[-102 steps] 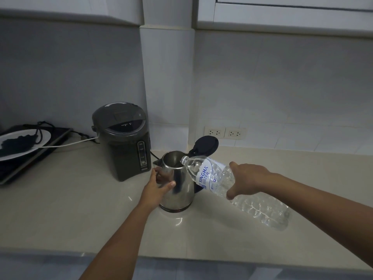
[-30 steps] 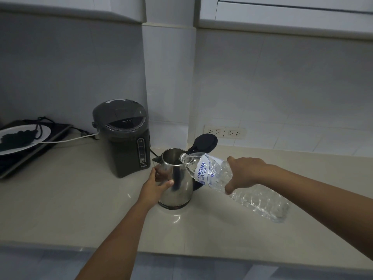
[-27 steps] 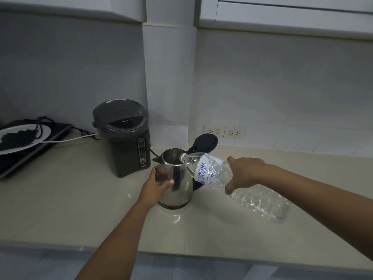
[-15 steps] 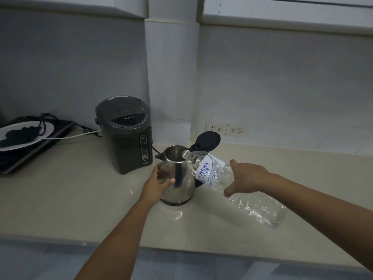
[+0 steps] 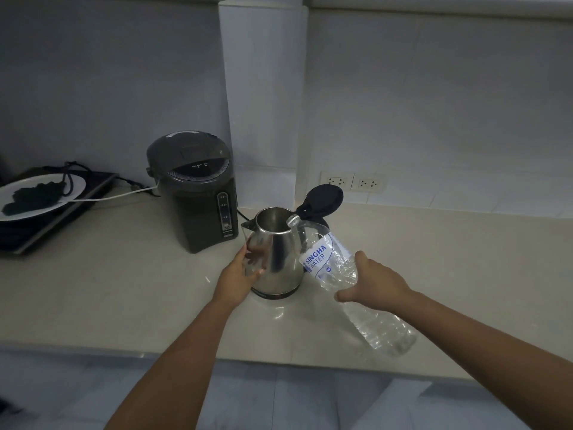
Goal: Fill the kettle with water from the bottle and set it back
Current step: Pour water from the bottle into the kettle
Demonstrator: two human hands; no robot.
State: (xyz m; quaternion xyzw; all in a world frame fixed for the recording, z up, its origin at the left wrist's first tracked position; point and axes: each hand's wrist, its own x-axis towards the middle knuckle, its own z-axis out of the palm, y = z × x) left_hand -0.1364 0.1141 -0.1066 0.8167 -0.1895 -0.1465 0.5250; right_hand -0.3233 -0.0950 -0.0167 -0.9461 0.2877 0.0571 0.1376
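A steel kettle [image 5: 280, 256] stands on the beige counter [image 5: 124, 283] with its black lid [image 5: 324, 198] flipped up. My left hand [image 5: 237, 276] is wrapped against the kettle's left side. My right hand [image 5: 376, 282] grips a clear plastic water bottle [image 5: 328, 262] with a blue-and-white label, tilted so its mouth rests over the kettle's rim. The bottle's base points down to the right. Little water shows in the bottle; I cannot see inside the kettle.
A dark electric water dispenser [image 5: 195, 190] stands just left of the kettle. Further left, a white plate [image 5: 40, 193] with something dark lies on a black cooktop, with cables. Two wall sockets [image 5: 353, 182] sit behind the kettle. The counter's front edge runs below my arms.
The view has shifted down and slightly closer. The bottle stays tilted at the kettle's mouth, now a bit steeper. Both hands keep their holds.
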